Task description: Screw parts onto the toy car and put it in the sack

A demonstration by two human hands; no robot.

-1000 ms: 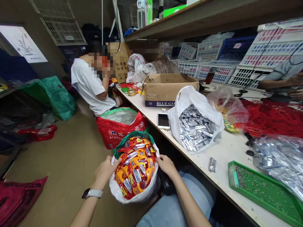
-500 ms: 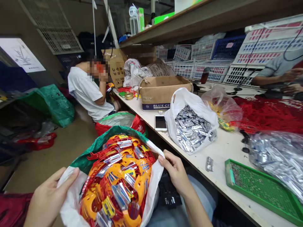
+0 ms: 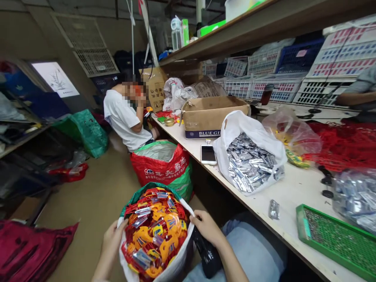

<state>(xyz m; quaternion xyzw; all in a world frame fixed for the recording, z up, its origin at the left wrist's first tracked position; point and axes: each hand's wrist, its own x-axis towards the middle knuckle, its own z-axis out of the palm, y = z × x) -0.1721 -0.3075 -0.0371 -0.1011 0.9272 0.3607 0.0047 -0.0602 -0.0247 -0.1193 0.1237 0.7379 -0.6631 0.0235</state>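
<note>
A white and green woven sack [image 3: 188,250] stands low beside my legs, its mouth spread wide. My left hand [image 3: 113,237] grips the sack's rim on the left, fingers closed over the edge. On the opposite side, my right hand [image 3: 207,227] pinches the rim between thumb and fingers. Heaped inside are many orange plastic pieces [image 3: 169,248] mixed with red cords and small silvery, blue and yellow parts. A black object [image 3: 207,254] lies below my right hand, by my leg; its kind is unclear.
Beyond the sack stands a red and green bag [image 3: 160,168] on the floor. The table [image 3: 261,213] holds a white bag [image 3: 226,156] of silvery packets, a phone [image 3: 208,154], a cardboard box [image 3: 202,117] and a green tray [image 3: 337,250]. A person in white [image 3: 126,121] sits at the far left.
Both hands have moved the sack lower and farther from me, still holding its rim. The view has shifted left, showing more of the red and green bag and the floor.
</note>
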